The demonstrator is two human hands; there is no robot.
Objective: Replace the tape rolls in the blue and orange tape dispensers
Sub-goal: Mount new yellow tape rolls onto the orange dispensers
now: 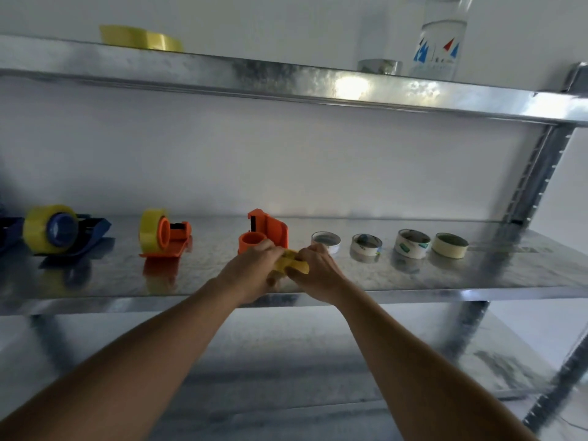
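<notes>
- A yellow tape roll is gripped just in front of the empty orange dispenser on the metal shelf.
- It is pinched by curled fingers of the left hand and the right hand.

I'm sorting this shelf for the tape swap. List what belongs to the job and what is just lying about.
For the job:
- yellow tape roll, gripped by left hand and right hand
- empty orange dispenser
- loaded orange dispenser
- blue dispenser, loaded
- four used tape cores

Lying about:
- water bottle
- yellow roll on the top shelf
- small metal tin
</notes>
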